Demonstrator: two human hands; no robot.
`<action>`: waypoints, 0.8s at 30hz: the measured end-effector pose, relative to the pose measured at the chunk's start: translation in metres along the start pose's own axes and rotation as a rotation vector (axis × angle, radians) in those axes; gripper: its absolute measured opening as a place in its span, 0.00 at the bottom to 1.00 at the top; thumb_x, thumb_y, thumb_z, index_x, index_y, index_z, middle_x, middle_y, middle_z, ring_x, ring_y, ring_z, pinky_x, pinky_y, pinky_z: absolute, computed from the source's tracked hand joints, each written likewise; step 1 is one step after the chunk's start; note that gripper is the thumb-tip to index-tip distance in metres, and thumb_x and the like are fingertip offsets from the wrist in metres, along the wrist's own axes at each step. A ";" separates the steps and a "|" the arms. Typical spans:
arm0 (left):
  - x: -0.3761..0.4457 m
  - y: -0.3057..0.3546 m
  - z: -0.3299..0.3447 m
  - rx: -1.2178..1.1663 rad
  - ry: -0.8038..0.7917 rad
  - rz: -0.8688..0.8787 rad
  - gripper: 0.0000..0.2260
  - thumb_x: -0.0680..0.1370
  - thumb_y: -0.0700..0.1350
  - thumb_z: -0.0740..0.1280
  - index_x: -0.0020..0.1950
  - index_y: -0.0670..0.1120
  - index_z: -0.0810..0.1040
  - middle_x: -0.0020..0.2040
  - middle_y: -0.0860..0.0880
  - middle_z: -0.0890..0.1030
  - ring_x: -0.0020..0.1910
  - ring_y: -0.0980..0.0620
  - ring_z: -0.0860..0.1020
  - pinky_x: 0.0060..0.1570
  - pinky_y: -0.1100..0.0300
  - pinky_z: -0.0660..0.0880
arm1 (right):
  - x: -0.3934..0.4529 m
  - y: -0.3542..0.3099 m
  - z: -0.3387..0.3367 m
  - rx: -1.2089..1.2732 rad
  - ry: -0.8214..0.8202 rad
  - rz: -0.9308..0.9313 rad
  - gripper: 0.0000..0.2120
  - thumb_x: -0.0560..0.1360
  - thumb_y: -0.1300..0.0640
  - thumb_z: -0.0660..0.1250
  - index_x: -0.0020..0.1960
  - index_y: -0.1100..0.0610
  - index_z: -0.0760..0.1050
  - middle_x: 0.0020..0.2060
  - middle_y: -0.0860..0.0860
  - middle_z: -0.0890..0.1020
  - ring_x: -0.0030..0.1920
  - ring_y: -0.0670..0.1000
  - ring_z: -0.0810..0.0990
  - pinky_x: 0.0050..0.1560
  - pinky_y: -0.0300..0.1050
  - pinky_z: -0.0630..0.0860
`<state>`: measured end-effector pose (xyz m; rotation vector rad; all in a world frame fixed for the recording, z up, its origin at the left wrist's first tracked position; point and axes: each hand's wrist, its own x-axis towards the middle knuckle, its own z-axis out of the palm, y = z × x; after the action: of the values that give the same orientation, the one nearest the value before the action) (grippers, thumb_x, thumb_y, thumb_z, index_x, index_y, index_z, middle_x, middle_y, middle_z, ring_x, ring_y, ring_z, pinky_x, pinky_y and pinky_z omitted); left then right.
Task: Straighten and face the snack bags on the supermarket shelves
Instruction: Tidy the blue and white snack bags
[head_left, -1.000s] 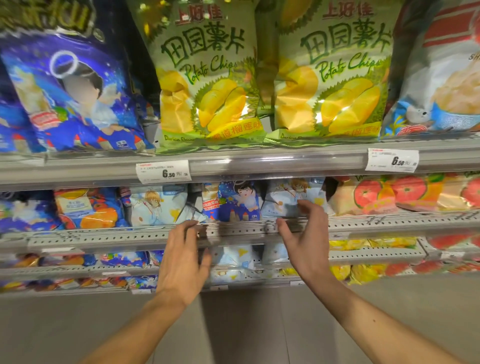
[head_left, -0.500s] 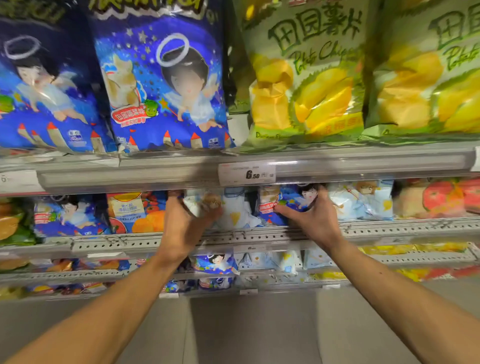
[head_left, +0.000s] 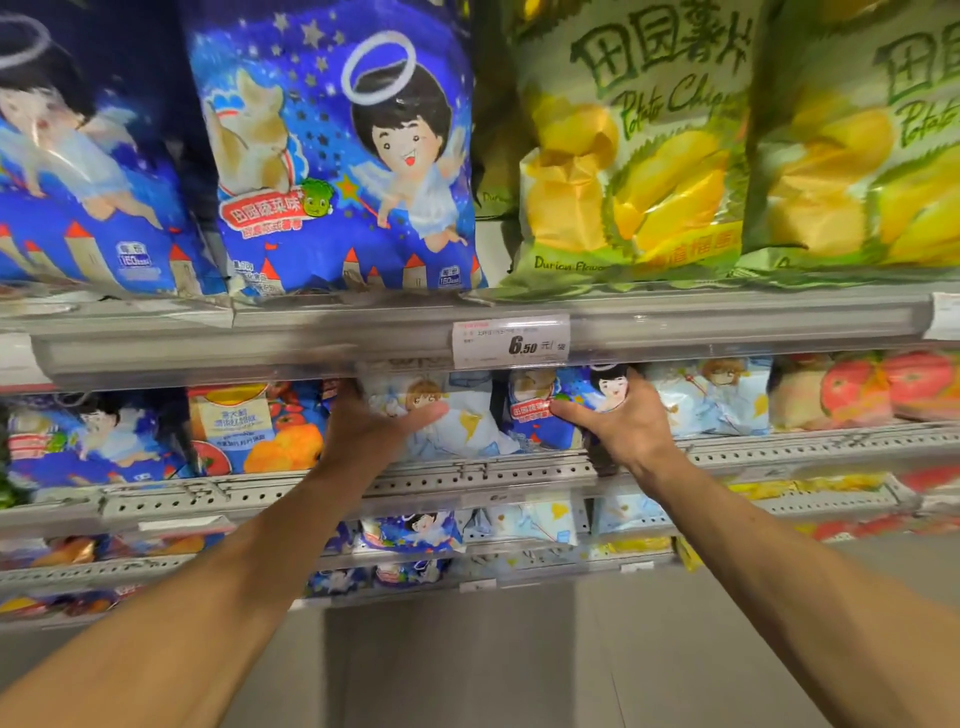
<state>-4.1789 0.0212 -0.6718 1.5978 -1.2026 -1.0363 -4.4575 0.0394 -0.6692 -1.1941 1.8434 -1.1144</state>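
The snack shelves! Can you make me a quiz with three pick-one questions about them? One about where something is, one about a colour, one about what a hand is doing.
1. Where is the price tag?
A. shelf edge above the hands
B. floor
C. on a bag

2. What colour is the bag in the left hand?
A. red
B. pale blue
C. black

3. The right hand is:
A. hanging empty
B. pointing up
C. gripping a dark blue bag

Answers: 1 A, it is clipped on the rail. 2 B, light blue wrapper. 3 C, fingers and thumb wrap around it.
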 end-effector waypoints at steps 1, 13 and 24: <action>-0.001 0.000 -0.001 -0.003 0.007 0.010 0.22 0.59 0.56 0.84 0.44 0.59 0.74 0.38 0.66 0.79 0.38 0.73 0.77 0.34 0.77 0.68 | -0.002 -0.002 0.000 0.002 0.014 -0.002 0.27 0.62 0.54 0.85 0.55 0.57 0.76 0.43 0.51 0.85 0.32 0.41 0.80 0.32 0.30 0.75; -0.010 0.008 -0.012 -0.114 0.043 0.072 0.13 0.64 0.46 0.83 0.45 0.53 0.85 0.43 0.54 0.87 0.43 0.55 0.85 0.40 0.59 0.82 | -0.026 -0.009 -0.029 0.093 0.122 0.072 0.37 0.63 0.48 0.84 0.65 0.60 0.74 0.58 0.57 0.83 0.59 0.59 0.81 0.61 0.59 0.78; -0.026 0.034 0.053 -0.054 0.021 0.061 0.21 0.64 0.49 0.83 0.55 0.51 0.83 0.47 0.55 0.86 0.49 0.55 0.84 0.46 0.59 0.82 | -0.071 0.043 -0.115 0.303 0.032 0.169 0.22 0.64 0.57 0.83 0.56 0.53 0.80 0.47 0.50 0.88 0.47 0.52 0.88 0.48 0.51 0.84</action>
<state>-4.2428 0.0329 -0.6519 1.5179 -1.1926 -1.0017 -4.5462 0.1492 -0.6554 -0.8364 1.6895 -1.2677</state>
